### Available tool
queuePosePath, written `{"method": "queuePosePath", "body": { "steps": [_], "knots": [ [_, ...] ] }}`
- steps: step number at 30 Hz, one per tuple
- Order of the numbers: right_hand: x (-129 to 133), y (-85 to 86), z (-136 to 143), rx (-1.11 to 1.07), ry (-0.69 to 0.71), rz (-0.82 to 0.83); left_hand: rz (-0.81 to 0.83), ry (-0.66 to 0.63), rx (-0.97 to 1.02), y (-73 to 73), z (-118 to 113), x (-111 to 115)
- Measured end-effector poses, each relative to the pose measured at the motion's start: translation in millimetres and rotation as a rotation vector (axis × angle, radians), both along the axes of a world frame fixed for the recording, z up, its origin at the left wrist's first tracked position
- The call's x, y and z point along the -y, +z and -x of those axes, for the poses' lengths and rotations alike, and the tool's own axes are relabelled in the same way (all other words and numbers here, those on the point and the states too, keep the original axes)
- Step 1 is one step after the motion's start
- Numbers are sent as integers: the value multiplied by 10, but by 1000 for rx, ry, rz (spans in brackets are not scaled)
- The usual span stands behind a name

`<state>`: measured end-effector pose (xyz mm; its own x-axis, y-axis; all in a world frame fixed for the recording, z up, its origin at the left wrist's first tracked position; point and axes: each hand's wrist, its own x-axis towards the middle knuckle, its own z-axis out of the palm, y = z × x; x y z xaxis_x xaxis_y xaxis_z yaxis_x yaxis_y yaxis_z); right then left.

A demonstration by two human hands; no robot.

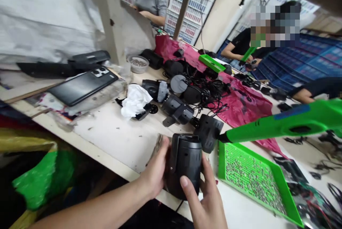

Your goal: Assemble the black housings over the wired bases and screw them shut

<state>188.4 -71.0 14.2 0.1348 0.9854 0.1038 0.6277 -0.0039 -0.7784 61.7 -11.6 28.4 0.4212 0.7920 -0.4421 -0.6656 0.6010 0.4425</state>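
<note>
A black cylindrical housing [187,164] with a side bracket and slots near its top stands roughly upright between my hands, over the table's front edge. My left hand [156,173] grips its left side, the fingers mostly hidden behind it. On the right, my right hand [207,195] closes round it, thumb pressed on the front. A second black housing [210,131] lies just behind it. The black tip of a green electric screwdriver [267,127] is close to that second housing; no hand of mine touches the tool. To the right is a green tray [222,161] of small screws.
Several black housings [177,109] and cables crowd the table's middle, beside pink plastic sheeting [245,102]. White crumpled tissue [135,100], a phone [84,84] and a tub of small metal parts [138,64] lie left. Co-workers sit across; a post [108,15] rises at left.
</note>
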Motion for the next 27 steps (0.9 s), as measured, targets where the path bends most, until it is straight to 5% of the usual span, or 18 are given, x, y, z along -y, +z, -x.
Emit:
{"method": "queuePosePath", "body": {
  "steps": [3, 8, 27],
  "knots": [
    [-15, 11, 109, 8, -46, 7, -56, -1, -13, 12, -35, -17],
    [-31, 51, 251, 51, -71, -7, -247, 174, -249, -11, -27, -23],
    [-7, 29, 316, 36, -140, -55, -252, 170, -318, -30, -26, -26]
  ]
}}
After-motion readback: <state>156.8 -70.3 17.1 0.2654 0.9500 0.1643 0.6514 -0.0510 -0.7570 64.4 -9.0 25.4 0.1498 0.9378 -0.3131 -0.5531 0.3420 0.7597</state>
